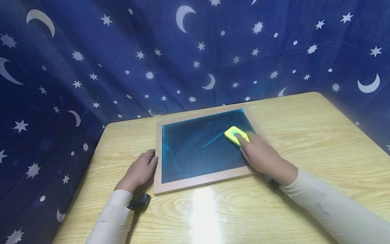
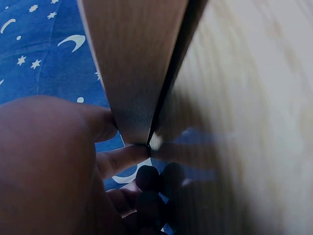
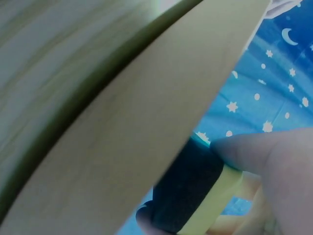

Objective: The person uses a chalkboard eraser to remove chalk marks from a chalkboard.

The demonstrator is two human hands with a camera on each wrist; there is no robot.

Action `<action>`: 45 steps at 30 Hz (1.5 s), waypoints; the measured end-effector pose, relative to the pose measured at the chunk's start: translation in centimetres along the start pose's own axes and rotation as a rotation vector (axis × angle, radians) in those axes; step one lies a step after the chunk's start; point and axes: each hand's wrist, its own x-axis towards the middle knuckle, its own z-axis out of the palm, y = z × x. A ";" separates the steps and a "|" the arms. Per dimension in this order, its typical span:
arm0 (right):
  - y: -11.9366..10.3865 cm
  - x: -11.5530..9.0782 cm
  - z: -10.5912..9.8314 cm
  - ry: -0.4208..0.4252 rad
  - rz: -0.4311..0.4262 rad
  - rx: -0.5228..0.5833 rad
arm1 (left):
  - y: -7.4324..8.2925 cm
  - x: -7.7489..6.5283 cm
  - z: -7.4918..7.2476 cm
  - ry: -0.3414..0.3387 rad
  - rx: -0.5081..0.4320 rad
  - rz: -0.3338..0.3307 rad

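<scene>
A wood-framed chalkboard [image 1: 189, 152] lies tilted slightly on the table, with blue chalk smears and one brighter blue chalk line [image 1: 213, 139] on its dark surface. My right hand [image 1: 262, 154] grips a yellow chalkboard eraser [image 1: 234, 133] at the upper right of the board, beside the end of that line. In the right wrist view, the eraser's dark felt side [image 3: 188, 186] faces the board. My left hand [image 1: 140, 171] rests at the frame's left side. Thumb and fingertips touch the frame's edge [image 2: 132, 63] in the left wrist view.
The light wood-grain table [image 1: 304, 135] extends around the board, with a bright glare near its front. A blue curtain [image 1: 170, 61] with moons and stars hangs behind and to the left. A black wrist strap [image 1: 139, 202] sits on the left wrist.
</scene>
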 end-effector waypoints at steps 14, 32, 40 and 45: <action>-3.7 1.0 1.1 -0.017 -0.077 0.035 | 0.0 0.1 0.1 0.002 0.009 0.003; -8.2 -0.2 1.3 -0.042 -0.252 0.023 | 0.1 0.1 0.0 0.006 0.005 0.005; -8.3 -0.2 1.4 -0.043 -0.257 0.037 | 0.0 0.1 0.0 0.005 0.003 0.003; -8.1 -0.1 1.3 -0.055 -0.255 0.058 | 0.0 0.0 0.0 0.004 -0.001 0.003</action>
